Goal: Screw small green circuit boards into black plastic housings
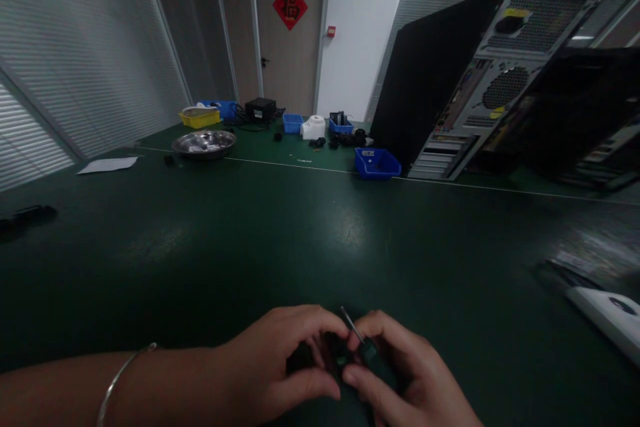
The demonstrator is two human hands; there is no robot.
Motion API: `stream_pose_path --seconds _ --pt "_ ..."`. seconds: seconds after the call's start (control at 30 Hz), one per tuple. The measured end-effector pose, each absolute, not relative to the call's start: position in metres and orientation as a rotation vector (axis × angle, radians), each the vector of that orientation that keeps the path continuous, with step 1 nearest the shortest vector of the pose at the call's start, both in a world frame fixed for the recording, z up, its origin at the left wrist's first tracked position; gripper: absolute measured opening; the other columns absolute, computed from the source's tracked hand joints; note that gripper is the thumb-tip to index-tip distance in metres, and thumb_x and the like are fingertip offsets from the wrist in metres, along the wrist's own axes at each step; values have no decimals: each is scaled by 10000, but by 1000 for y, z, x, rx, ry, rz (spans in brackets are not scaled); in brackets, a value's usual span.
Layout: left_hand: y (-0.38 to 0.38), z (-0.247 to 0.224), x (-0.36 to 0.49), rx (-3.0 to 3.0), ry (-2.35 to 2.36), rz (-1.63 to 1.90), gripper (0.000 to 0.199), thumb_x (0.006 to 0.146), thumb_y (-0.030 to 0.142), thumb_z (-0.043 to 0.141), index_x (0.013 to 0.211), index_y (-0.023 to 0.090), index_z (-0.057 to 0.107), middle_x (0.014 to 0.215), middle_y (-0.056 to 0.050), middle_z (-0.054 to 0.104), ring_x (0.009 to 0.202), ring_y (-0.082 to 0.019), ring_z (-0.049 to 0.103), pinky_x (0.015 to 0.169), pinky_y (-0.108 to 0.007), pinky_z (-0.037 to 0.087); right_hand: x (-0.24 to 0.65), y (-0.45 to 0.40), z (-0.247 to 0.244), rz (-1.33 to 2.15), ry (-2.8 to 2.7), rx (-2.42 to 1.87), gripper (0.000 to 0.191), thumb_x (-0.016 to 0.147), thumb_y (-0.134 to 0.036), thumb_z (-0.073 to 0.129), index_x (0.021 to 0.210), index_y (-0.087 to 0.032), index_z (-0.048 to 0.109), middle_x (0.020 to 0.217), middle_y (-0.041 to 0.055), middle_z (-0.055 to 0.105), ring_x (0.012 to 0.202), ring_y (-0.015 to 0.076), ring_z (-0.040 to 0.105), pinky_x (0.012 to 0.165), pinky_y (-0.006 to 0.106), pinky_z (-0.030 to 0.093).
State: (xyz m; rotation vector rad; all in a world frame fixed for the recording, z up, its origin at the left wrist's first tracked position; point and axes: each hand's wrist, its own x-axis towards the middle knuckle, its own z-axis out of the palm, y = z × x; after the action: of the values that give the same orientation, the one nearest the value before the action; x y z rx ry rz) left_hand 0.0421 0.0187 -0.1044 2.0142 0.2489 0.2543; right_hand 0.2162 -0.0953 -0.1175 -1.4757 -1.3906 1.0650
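A small screwdriver [369, 349] with a dark green handle and a thin metal shaft is held in my right hand [413, 370], its tip pointing up and to the left. My left hand [285, 360], with a bracelet [117, 380] at the wrist, curls around a small dark object [339, 352] just left of the screwdriver. What that object is stays too dark to make out. The fingertips of both hands nearly meet over the near edge of the green table [280, 233].
A blue bin [377, 164] and a tilted computer case [450, 80] stand at the back right. Back left are a metal bowl [204, 143], a yellow tray [200, 120] and paper [107, 165]. A white device [607, 317] lies at the right beside a clear bag.
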Motion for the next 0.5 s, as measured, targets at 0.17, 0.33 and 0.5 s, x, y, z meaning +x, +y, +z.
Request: stream_pose_path --seconds 0.17,0.33,0.5 --pt "15 -104 44 1948 274 267 271 809 198 621 1069 217 548 992 -22 633 835 -138 599 753 -255 474 216 -93 -115 1063 -1397 -1472 239 796 -402 627 818 -176 550 717 -6 572 498 59 489 400 136 388" --pt "15 -103 46 1672 316 216 300 813 210 618 1084 179 495 980 -51 630 815 -139 607 731 -271 476 216 -92 -112 914 -1464 -1461 166 805 -338 622 814 -181 571 691 6 592 628 121 574 572 209 478" --pt "18 -108 47 1404 297 176 275 815 170 613 1050 151 472 966 -67 622 791 -124 613 731 -286 473 217 -91 -107 812 -1582 -1343 75 790 -201 628 859 -193 598 786 32 639 726 147 626 660 233 493"
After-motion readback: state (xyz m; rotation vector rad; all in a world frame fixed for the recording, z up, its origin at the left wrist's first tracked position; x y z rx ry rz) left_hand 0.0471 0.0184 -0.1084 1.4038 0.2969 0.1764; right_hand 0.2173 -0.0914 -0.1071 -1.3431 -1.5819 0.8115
